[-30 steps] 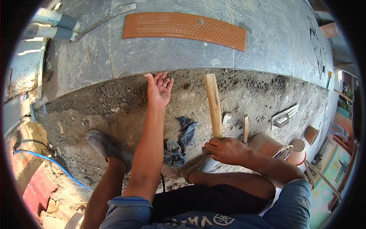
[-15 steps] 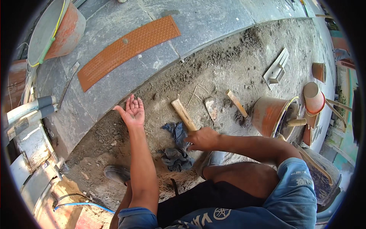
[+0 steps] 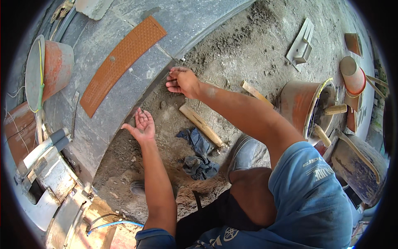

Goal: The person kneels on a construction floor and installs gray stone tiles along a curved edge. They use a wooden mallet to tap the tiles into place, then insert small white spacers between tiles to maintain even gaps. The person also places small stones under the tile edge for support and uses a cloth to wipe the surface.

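My left hand (image 3: 143, 126) is palm up by the edge of the grey stone slabs (image 3: 145, 79), its fingers stretched and holding nothing visible. Farther along that edge is my right hand (image 3: 182, 82), just over the loose sand (image 3: 166, 103). Its fingers are loosely bent and apart, and no object shows in them. Between my arms a wooden bar (image 3: 202, 125), like a tool handle, lies on the sand. A crumpled dark blue-grey cloth (image 3: 199, 164) rests beside it. An orange dimpled strip (image 3: 120, 62) lies on the slabs ahead of both hands.
A bucket with a yellow-green handle (image 3: 58, 68) stands at left. At right are a flat float (image 3: 301, 43), a wooden handle (image 3: 256, 93), a large bucket with tools (image 3: 296, 103) and a smaller bucket (image 3: 352, 74). Pipes (image 3: 45, 151) and a blue hose (image 3: 116, 223) are at lower left.
My right hand has let go of the wooden bar and reached forward to the slab edge. My left hand remains palm up. The view has turned, and my right arm now covers a small trowel.
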A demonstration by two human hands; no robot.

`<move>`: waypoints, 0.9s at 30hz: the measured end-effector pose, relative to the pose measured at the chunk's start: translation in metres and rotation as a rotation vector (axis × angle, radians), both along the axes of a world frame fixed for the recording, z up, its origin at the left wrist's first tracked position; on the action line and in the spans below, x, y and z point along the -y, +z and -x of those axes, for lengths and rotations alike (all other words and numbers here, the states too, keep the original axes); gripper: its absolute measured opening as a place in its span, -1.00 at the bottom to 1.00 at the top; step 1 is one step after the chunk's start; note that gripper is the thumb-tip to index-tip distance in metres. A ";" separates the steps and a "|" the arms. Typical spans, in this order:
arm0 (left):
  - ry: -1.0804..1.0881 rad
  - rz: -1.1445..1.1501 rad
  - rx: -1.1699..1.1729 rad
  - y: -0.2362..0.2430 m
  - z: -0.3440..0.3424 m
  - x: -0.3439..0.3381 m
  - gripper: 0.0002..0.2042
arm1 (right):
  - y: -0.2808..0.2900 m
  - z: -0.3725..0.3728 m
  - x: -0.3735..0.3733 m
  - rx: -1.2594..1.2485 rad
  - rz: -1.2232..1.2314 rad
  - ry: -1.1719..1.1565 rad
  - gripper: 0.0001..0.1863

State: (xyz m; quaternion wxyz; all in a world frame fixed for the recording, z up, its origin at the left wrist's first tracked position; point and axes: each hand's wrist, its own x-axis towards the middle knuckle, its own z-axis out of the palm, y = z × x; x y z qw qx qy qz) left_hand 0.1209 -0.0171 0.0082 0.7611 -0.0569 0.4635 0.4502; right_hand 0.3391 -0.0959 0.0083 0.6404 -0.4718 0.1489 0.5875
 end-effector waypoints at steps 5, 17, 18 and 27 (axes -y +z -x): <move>0.014 0.001 -0.028 0.001 -0.003 0.001 -0.04 | -0.005 0.003 -0.004 -0.038 0.026 -0.163 -0.88; 0.004 -0.009 0.001 0.001 -0.002 0.002 -0.04 | -0.009 -0.003 -0.003 -0.011 0.040 -0.051 -0.92; -0.009 -0.018 0.017 0.000 0.000 0.002 -0.04 | -0.008 -0.003 -0.004 -0.014 0.039 -0.048 -0.92; 0.002 -0.030 -0.008 0.004 0.000 0.001 -0.07 | -0.012 -0.004 -0.003 -0.020 0.016 -0.023 -0.95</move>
